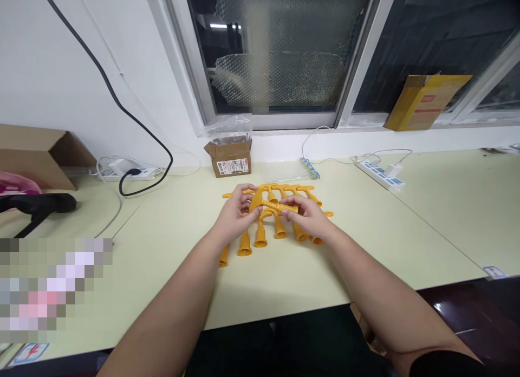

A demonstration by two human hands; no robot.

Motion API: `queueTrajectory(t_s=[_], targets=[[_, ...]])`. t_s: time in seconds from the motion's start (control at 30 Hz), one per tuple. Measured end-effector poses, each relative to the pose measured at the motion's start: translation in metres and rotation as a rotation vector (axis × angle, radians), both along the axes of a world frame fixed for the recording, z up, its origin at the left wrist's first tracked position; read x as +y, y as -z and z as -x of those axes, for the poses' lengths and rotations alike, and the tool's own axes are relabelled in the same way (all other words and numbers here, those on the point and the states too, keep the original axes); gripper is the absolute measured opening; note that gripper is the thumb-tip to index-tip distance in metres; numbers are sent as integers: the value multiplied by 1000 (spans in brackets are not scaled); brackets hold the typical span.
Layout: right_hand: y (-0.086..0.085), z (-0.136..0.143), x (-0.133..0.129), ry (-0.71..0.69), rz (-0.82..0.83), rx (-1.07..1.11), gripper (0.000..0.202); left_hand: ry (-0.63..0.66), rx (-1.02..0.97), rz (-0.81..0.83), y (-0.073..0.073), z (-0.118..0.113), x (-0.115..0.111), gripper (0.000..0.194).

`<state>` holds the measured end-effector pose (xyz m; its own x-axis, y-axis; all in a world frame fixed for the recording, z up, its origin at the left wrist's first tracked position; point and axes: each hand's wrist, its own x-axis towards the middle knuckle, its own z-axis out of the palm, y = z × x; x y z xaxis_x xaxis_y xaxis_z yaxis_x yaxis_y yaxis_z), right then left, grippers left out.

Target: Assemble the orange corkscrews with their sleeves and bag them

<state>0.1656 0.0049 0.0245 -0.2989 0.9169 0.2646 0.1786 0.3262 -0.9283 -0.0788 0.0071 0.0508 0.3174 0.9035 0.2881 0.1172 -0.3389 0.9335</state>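
Note:
A yellow plastic piece shaped like a small axe, with a broad curved head and a ridged shaft, is held level between both hands above the table. At its head end, my left hand has thumb and fingers closed on it. The fingers of my right hand pinch the shaft near its other end. Beneath and around lie several similar yellow pieces with flared, hollow ends, set out in two rough rows. My hands partly hide some of them.
Behind the pieces stands an open cardboard box, beside a clear plastic bag. Power strips lie at the right and left. A black cable loops down at left. A yellow carton leans against the window.

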Motion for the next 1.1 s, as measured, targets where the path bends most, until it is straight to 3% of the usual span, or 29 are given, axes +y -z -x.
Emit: queueTrajectory(t_s=[0.17,0.27,0.4,0.53,0.67,0.77,0.87,0.97,1.1], targets=[[-1,4,-3,-101,174,142,32,22,150,-110,-3,-3,-5,55],[-3,6,-3,-150,257,218,37,45,146,-159,-4,-3,-5,37],[-7,6,-4,-182,504,293,39,129,205,-238,-4,-2,-3,13],[-9,5,-5,-238,624,312,39,175,86,-134,-2,-1,-1,19],[-10,-3,2,-236,559,438,45,11,-202,73,-3,11,10,34],[-8,-16,14,-16,468,490,39,-164,-452,173,-5,31,28,41],[-5,-34,27,208,396,461,34,-449,-555,281,0,56,49,47],[-4,-49,34,358,338,456,29,-708,-447,378,12,78,63,48],[-9,-64,35,422,308,526,27,-753,6,394,30,97,68,35]])
